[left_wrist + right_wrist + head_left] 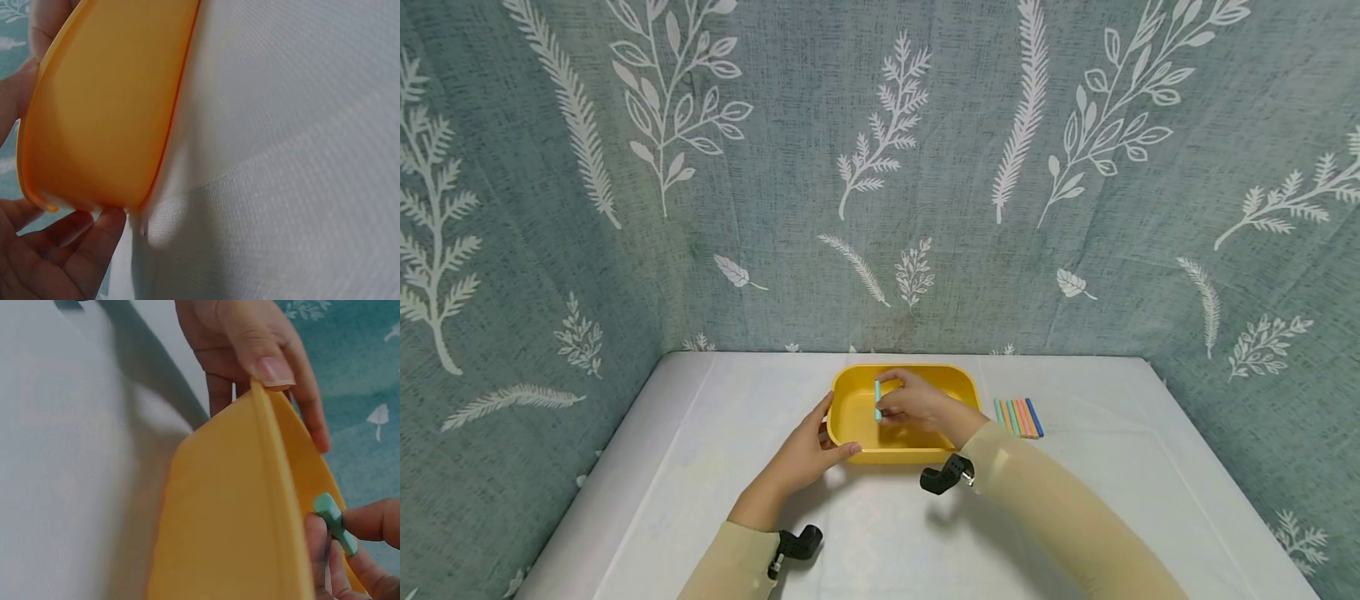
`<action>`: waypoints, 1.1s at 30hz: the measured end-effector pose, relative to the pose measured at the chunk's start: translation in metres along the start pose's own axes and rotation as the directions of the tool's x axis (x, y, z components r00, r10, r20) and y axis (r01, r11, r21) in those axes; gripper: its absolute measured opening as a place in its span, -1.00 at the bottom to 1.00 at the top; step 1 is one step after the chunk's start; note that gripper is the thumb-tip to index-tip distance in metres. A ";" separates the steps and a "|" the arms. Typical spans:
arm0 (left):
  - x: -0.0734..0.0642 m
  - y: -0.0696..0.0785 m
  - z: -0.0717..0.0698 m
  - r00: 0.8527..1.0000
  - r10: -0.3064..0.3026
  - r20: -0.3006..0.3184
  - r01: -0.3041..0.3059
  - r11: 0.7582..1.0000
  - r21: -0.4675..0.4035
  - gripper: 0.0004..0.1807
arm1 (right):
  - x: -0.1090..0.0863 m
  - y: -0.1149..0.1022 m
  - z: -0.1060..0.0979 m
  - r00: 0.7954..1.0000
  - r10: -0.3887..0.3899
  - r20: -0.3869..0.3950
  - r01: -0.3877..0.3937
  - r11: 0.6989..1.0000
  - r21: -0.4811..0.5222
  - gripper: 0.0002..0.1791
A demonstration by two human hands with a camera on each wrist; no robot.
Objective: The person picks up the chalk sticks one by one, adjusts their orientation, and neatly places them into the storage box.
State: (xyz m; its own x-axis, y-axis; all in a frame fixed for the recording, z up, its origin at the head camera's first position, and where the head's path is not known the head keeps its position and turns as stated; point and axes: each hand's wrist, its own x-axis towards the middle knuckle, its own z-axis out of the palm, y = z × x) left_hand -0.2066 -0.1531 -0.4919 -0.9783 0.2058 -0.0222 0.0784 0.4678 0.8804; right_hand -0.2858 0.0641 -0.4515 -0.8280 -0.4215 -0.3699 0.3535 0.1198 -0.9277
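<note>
A yellow plastic tray with raised walls stands on the white table. At its left end my left hand grips it, the thumb on the rim at the front corner and the fingers along the outer wall. Above the tray's inside, my right hand pinches a mint-green chalk stick between thumb and fingers. In the right wrist view the chalk shows its round end. The left wrist view has the left fingertips touching the tray's wall.
To the right of the tray, several chalk sticks in green, orange, pink and blue lie side by side in a row. The white cloth-covered table meets a grey-green leaf-patterned curtain at the back and sides.
</note>
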 end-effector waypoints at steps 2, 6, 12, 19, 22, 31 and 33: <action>0.000 0.001 0.000 1.000 -0.001 -0.002 0.001 1.000 0.000 0.15 | 0.004 0.003 0.003 1.000 0.002 -0.015 -0.002 1.000 -0.012 -0.40; -0.001 0.001 0.000 1.000 0.000 -0.003 0.000 1.000 -0.015 0.13 | 0.012 0.007 0.007 0.999 0.003 -0.042 -0.005 0.999 -0.047 -0.41; -0.001 0.000 0.001 1.000 0.001 -0.004 -0.002 1.000 -0.024 0.12 | 0.018 0.012 0.011 0.996 0.030 -0.081 -0.038 0.994 -0.098 -0.41; -0.001 -0.001 0.002 1.000 0.003 -0.011 -0.003 1.000 -0.019 0.13 | 0.021 0.016 0.012 0.988 0.083 -0.127 -0.099 0.988 -0.121 -0.42; -0.001 -0.001 0.002 1.000 0.009 -0.013 -0.009 1.000 -0.019 0.12 | 0.023 0.019 0.012 0.987 0.085 -0.139 -0.104 0.985 -0.139 -0.43; -0.001 -0.001 0.002 1.000 0.007 -0.015 -0.007 1.000 -0.011 0.13 | 0.023 0.023 0.013 0.988 0.059 -0.140 -0.086 0.977 -0.195 -0.43; -0.001 -0.001 0.002 1.000 0.004 -0.017 -0.005 1.000 -0.005 0.13 | 0.022 0.023 0.013 0.989 0.045 -0.142 -0.076 0.973 -0.218 -0.44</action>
State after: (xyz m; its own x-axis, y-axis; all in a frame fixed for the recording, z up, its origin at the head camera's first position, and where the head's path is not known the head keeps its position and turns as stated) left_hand -0.2049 -0.1523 -0.4938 -0.9811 0.1935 -0.0103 0.0819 0.4626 0.8828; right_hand -0.2899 0.0456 -0.4800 -0.8646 -0.2835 -0.4148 0.3119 0.3446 -0.8855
